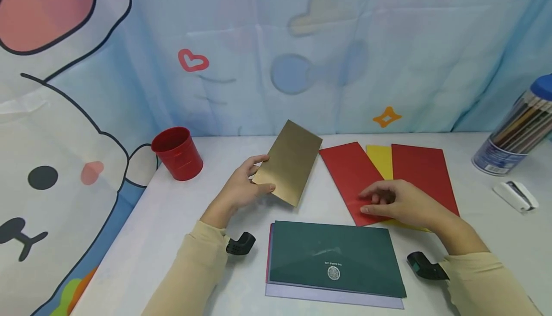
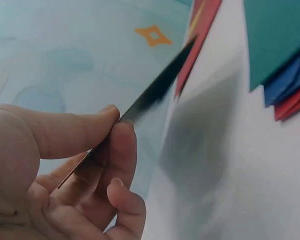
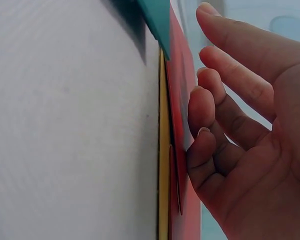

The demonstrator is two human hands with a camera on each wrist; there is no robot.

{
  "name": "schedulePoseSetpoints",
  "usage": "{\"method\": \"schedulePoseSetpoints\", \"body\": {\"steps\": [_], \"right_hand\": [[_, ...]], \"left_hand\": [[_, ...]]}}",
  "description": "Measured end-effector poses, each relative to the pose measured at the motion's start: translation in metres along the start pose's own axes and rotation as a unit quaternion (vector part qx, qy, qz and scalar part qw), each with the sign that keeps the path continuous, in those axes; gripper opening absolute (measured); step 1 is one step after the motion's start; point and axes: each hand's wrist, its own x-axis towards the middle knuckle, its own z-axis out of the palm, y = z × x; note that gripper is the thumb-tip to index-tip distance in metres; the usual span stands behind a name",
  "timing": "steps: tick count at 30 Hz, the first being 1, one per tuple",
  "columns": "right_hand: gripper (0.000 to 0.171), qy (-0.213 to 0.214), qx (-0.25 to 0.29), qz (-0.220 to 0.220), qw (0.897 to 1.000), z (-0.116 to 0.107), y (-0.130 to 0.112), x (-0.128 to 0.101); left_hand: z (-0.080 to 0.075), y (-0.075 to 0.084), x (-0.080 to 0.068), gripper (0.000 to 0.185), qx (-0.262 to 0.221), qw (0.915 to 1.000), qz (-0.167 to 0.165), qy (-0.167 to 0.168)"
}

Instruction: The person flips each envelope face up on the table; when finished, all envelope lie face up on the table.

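Note:
My left hand (image 1: 237,189) pinches a gold rectangular card or envelope (image 1: 293,160) by its left edge and holds it tilted above the white table. In the left wrist view the gold piece (image 2: 157,87) appears nearly edge-on between thumb and fingers. My right hand (image 1: 403,203), fingers loosely bent and holding nothing, hovers at or just over a fan of envelope-like pieces: a red one (image 1: 347,177) on the left, a yellow one (image 1: 379,158) between, and another red one (image 1: 422,172) on the right. Whether the fingertips touch the red surface I cannot tell.
A dark green folder-like sheet (image 1: 332,253) lies on a stack in front, with a lilac sheet (image 1: 336,296) showing below. A red cup (image 1: 178,155) stands back left. At right are a clear jar of pencils (image 1: 513,129) and a small white stapler-like object (image 1: 515,196).

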Motion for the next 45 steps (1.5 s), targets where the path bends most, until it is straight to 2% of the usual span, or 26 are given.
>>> {"method": "schedulePoseSetpoints", "body": {"steps": [3, 7, 10, 13, 15, 19, 23, 25, 29, 34, 38, 42, 45], "right_hand": [[0.047, 0.001, 0.003, -0.002, 1.000, -0.001, 0.000, -0.001], [0.065, 0.021, 0.021, -0.004, 1.000, -0.002, -0.002, -0.001], [0.076, 0.068, 0.032, -0.004, 0.997, -0.004, -0.002, 0.001], [0.080, 0.128, 0.029, -0.003, 0.991, -0.005, -0.002, 0.002], [0.079, 0.151, 0.026, 0.001, 0.988, -0.006, -0.001, 0.002], [0.082, 0.144, 0.025, 0.017, 0.989, -0.007, 0.002, 0.001], [0.085, 0.137, 0.014, 0.020, 0.990, -0.005, 0.005, 0.000], [0.083, 0.142, 0.003, 0.019, 0.990, -0.005, 0.005, 0.000], [0.077, 0.138, -0.018, 0.019, 0.990, -0.004, 0.007, 0.001], [0.077, 0.116, -0.032, 0.023, 0.992, -0.002, 0.011, 0.003], [0.078, 0.103, -0.045, 0.031, 0.993, -0.002, 0.014, 0.003], [0.080, 0.085, -0.056, 0.029, 0.994, -0.001, 0.016, 0.003], [0.082, 0.072, -0.059, 0.024, 0.995, 0.001, 0.018, 0.003]], "left_hand": [[-0.001, 0.002, -0.001, 0.076, -0.025, 0.9995, 0.010, -0.016], [0.004, 0.005, -0.002, 0.076, -0.050, 0.9961, 0.029, -0.066], [0.012, 0.008, -0.004, 0.076, -0.064, 0.9903, 0.038, -0.117], [0.022, 0.012, -0.008, 0.075, -0.068, 0.9833, 0.043, -0.163], [0.029, 0.013, -0.010, 0.075, -0.075, 0.9786, 0.044, -0.187], [0.041, 0.013, -0.013, 0.075, -0.088, 0.9735, 0.034, -0.208], [0.049, 0.010, -0.014, 0.073, -0.088, 0.9740, 0.018, -0.208], [0.051, 0.008, -0.014, 0.072, -0.064, 0.9764, 0.017, -0.205], [0.055, 0.006, -0.015, 0.072, 0.027, 0.9804, 0.025, -0.194], [0.059, 0.003, -0.016, 0.074, 0.124, 0.9745, 0.036, -0.184], [0.061, 0.001, -0.016, 0.075, 0.213, 0.9589, 0.058, -0.178], [0.063, -0.001, -0.017, 0.072, 0.312, 0.9315, 0.091, -0.163], [0.064, 0.000, -0.018, 0.067, 0.359, 0.9126, 0.116, -0.157]]}}
